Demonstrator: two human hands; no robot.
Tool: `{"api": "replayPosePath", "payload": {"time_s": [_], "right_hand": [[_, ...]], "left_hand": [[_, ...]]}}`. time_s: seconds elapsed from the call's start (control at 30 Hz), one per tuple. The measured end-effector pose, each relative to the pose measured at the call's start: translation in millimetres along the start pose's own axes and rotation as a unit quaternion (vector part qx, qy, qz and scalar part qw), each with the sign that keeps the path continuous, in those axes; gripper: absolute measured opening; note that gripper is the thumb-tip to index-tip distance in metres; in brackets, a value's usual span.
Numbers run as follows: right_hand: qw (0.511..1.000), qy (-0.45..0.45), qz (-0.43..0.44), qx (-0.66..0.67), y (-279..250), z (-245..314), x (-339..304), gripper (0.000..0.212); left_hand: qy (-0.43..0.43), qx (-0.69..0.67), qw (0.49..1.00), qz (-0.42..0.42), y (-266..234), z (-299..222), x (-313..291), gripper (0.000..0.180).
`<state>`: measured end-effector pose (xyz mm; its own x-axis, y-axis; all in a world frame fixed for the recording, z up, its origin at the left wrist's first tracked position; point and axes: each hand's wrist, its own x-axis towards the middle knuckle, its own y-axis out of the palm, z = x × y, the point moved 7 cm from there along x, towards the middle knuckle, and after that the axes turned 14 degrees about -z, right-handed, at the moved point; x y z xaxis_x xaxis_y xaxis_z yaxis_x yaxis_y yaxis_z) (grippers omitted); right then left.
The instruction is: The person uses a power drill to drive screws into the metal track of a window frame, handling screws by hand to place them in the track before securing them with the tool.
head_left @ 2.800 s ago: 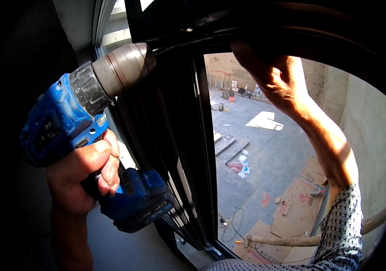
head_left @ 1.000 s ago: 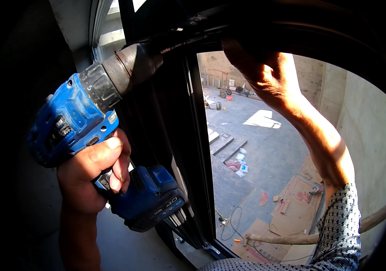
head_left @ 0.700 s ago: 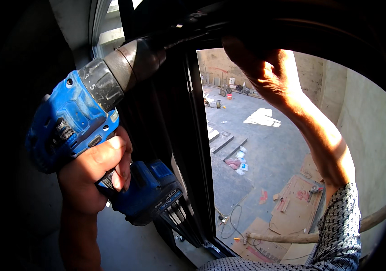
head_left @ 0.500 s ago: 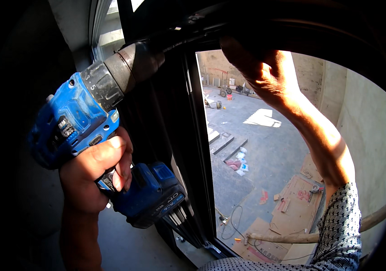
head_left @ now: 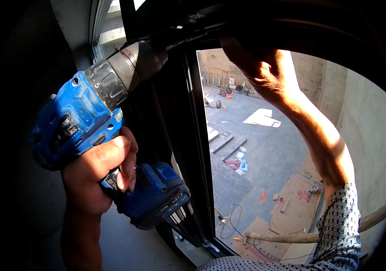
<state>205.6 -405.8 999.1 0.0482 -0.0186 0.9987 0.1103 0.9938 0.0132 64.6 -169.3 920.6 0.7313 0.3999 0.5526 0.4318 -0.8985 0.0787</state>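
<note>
Left hand closed round grip of blue drill, near left, nose angled up-right to dark window frame top corner. Bit tip hidden in shadow. Right hand raised far right, pressed on frame head; grasp cannot be told. Drill advised square to frame, steady pressure kept, frame braced firmly.

Drill left, window frame in the middle, raised arm right.
The left hand grips the drill, its nose against the window frame; the right hand reaches the frame's top; a yard lies far below.
</note>
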Motion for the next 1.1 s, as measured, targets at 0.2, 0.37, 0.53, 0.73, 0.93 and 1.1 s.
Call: {"api": "replayPosePath", "payload": {"time_s": [0.2,0.37,0.53,0.73,0.93,1.1], "right_hand": [[0.998,-0.055,-0.023,-0.021,-2,1,1,0.025],[0.999,-0.001,0.014,0.038,1,-2,4,0.022],[0.999,-0.025,0.003,-0.021,-10,0,4,0.019],[0.992,0.031,-0.107,0.058,-13,-13,3,0.023],[0.995,0.027,-0.071,0.058,-9,-15,6,0.027],[0.995,-0.041,-0.082,0.049,-12,-9,7,0.023]], "left_hand": [[-0.017,-0.012,1.000,-0.006,4,0,0,0.023],[-0.010,0.000,1.000,-0.014,4,-7,-1,0.027],[-0.011,0.021,0.999,-0.033,5,-13,-4,0.027],[-0.024,-0.005,1.000,-0.013,7,-17,-4,0.025],[-0.006,0.041,0.999,-0.031,7,-17,-5,0.025],[-0.006,0.008,1.000,-0.009,11,-13,-6,0.025]]}}
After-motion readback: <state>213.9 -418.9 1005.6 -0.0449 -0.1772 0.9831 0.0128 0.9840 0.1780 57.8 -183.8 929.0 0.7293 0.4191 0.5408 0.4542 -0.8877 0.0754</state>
